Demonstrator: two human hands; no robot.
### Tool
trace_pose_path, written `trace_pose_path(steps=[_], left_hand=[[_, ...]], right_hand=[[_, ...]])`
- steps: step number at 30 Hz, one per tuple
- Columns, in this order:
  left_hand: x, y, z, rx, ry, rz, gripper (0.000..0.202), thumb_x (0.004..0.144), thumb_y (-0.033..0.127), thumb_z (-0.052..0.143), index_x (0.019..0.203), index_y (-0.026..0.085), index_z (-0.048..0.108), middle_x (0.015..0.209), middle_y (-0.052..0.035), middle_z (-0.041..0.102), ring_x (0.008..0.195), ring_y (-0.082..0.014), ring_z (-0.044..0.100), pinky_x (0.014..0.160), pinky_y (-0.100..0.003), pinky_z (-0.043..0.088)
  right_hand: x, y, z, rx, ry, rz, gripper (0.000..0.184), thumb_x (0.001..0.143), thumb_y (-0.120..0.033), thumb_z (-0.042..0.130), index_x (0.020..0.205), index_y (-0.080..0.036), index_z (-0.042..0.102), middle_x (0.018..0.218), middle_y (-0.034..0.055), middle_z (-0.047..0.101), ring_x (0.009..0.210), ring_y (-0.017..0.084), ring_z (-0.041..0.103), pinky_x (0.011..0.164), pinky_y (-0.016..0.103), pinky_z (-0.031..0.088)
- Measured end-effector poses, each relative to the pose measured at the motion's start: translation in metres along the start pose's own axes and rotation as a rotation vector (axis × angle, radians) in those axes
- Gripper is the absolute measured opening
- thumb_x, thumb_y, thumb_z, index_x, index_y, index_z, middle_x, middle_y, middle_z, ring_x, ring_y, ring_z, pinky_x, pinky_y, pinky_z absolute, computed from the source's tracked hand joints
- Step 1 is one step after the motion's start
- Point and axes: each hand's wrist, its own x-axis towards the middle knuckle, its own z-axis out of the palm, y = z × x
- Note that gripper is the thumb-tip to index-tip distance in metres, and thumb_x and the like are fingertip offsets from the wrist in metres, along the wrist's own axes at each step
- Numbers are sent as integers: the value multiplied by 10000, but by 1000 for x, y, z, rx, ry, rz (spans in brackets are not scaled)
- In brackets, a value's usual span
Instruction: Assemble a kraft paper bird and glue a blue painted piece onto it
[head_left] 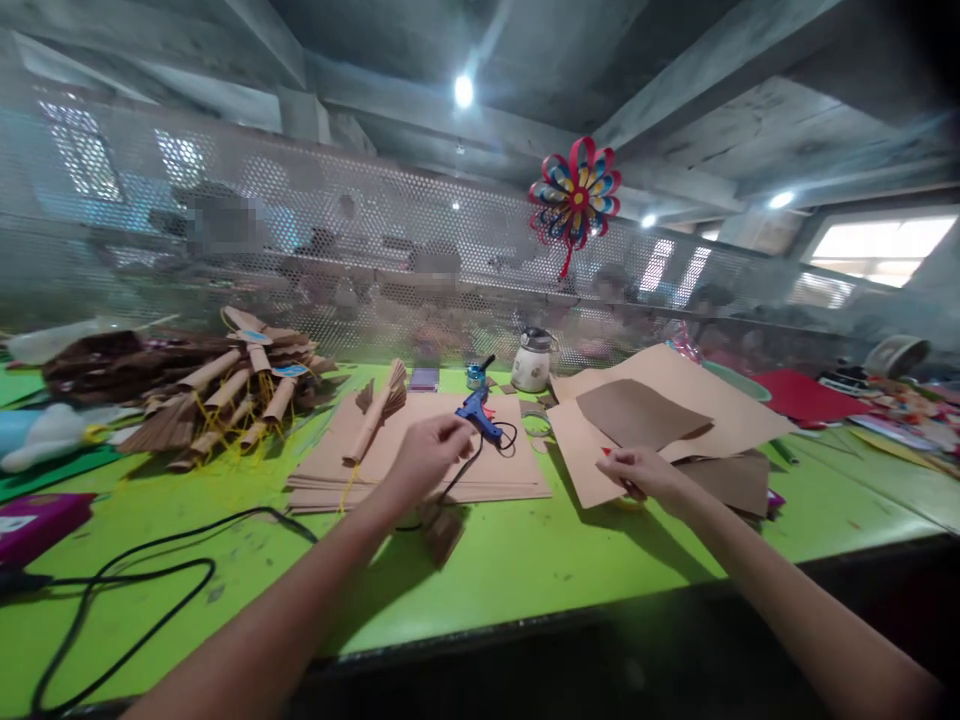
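Observation:
My left hand (431, 455) is above a stack of brown paper sheets (510, 475), fingers drawn together; what they hold, if anything, is hidden. Just past its fingertips lies a blue glue gun (478, 412) with a black cord. Below this hand is a blurred folded brown paper piece (444, 535); I cannot tell whether it touches the hand. My right hand (637, 472) is closed at the edge of a large brown paper sheet (581, 455), with a small red tip (606, 452) showing at its fingers. A rolled brown paper piece with fanned ends (375, 415) lies on the stack.
Several rolled paper pieces with yellow strings (232, 390) are heaped at left on the green table (540, 570). A black cable (150, 545) loops at front left. A white jar (532, 360) and small blue pot (475, 376) stand before the perforated screen (360, 240).

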Motion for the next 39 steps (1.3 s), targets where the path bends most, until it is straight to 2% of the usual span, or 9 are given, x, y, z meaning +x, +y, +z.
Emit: trace_pose_path(steps=[5,11,16,19,22,25,31,35,39], left_hand=[[9,-8,-28,-27,-73,-103,288,996,403,560,986,128,647,880,-30,662,761,-148,644,724,-331,561],[8,-38,-26,171,-359,-175,271,970,379,608,1052,125,653,986,-48,672,833,-174,660,743,-346,573],[5,-36,-31,342,-601,-76,257,949,368,636,1048,132,662,986,-44,673,864,-188,654,795,-375,558],[-2,-27,-36,422,-679,-9,250,862,354,723,992,144,681,925,-33,658,856,-192,624,786,-363,520],[-12,-20,-39,487,-668,31,311,669,363,829,912,195,730,912,-44,632,940,-248,586,787,-328,454],[-21,-20,-40,530,-659,9,477,609,395,836,1047,236,731,1021,-70,598,971,-279,569,798,-345,429],[-27,-28,-38,466,-640,-84,489,604,331,811,1075,249,712,1018,-48,624,885,-254,579,702,-312,395],[-25,-34,-35,305,-614,-121,361,635,231,732,995,216,719,860,-7,630,770,-194,561,642,-267,385],[-17,-39,-33,69,-554,-130,259,719,285,674,952,174,701,708,32,558,655,-136,491,594,-235,355]], right_hand=[[-6,11,14,-43,-126,63,502,690,-521,774,488,-205,440,397,-69,398,357,70,392,400,218,265],[14,23,27,-123,-76,131,413,705,-478,775,554,-193,518,434,-46,489,363,82,446,387,215,306],[17,22,32,-334,16,124,162,843,-321,650,806,-164,657,509,0,613,416,134,560,434,237,408],[10,17,40,-523,73,66,221,872,-274,602,1017,-123,675,626,82,704,523,207,652,499,290,457],[4,11,49,-722,166,-18,242,860,-268,614,1026,-112,694,892,216,747,811,326,714,638,365,484],[2,0,58,-839,208,-76,233,870,-266,592,986,-112,722,924,254,743,893,382,698,723,421,472],[9,-38,83,-728,30,-305,301,949,-355,518,1002,-175,753,923,138,780,864,275,699,746,348,473],[17,-59,112,-567,-127,-477,280,948,-344,544,944,-179,770,892,82,779,797,204,685,730,283,472],[27,-72,137,-304,-324,-542,318,916,-418,590,957,-159,770,800,58,753,687,169,640,615,249,448]])
